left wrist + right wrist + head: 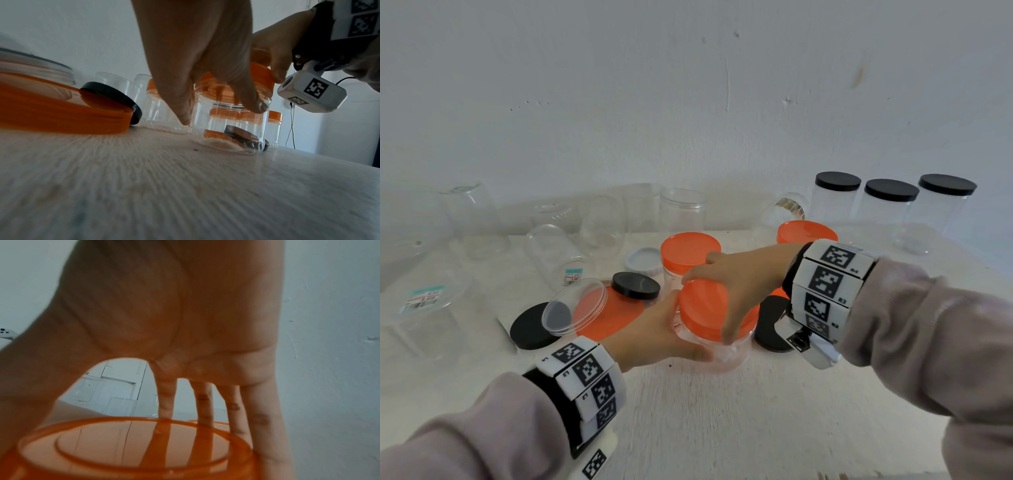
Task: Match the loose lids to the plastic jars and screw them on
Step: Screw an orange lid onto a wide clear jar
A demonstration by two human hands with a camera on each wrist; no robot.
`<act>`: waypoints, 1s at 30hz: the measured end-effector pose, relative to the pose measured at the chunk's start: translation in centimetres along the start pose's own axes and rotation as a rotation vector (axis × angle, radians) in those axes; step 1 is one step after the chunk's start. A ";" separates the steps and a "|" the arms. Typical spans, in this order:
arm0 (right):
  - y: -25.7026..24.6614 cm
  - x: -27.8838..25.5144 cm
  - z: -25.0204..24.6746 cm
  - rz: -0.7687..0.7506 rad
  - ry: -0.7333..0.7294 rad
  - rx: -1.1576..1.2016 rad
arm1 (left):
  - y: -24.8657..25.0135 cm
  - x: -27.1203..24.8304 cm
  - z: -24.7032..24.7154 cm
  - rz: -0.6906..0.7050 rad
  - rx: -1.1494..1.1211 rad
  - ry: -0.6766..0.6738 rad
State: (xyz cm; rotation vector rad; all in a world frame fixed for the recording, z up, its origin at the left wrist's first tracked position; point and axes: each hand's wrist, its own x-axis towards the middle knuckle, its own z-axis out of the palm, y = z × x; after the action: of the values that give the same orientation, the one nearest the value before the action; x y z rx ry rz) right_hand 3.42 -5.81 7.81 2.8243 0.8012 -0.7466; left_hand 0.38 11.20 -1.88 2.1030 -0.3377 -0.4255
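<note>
**Jars and lids: current condition**

A short clear jar (pixel 717 346) stands upright near the middle of the bench, an orange lid (pixel 709 308) seated on its mouth. Two orange-lidded jars (pixel 688 255) stand behind it. Three tall jars with black lids (pixel 890 192) line the far right edge. Open clear jars (pixel 683 209) stand or lie along the far left. Loose lids lie left of centre: large orange (pixel 607 317), black (pixel 635 285), clear (pixel 575 305), white (pixel 643 259).

head view downward, wrist views close, sharing orange lid (pixel 703 308)
</note>
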 end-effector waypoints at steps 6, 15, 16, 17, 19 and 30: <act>-0.1 -0.2 0.0 0.032 0.009 -0.021 | 0.0 0.0 0.0 -0.004 -0.004 0.004; -0.6 -0.5 -0.1 0.081 0.036 -0.003 | 0.2 0.0 0.1 -0.003 0.009 0.017; -0.6 -0.5 0.0 0.080 0.038 0.002 | 0.2 0.0 0.1 -0.002 0.012 0.017; -0.7 -0.5 0.0 0.086 0.042 -0.004 | 0.2 0.0 0.0 -0.001 0.016 0.020; -0.7 -0.4 0.2 0.110 0.058 0.009 | 0.1 0.0 0.0 0.004 0.023 0.031; -1.4 -1.3 -0.6 0.186 0.113 0.043 | -0.1 0.3 0.3 0.001 0.030 0.060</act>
State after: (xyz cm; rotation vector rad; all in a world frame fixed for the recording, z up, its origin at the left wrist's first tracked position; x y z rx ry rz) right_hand 1.96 -5.05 8.97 2.9497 0.5321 -0.5883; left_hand 0.51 10.90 -2.13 2.1397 -0.3116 -0.3582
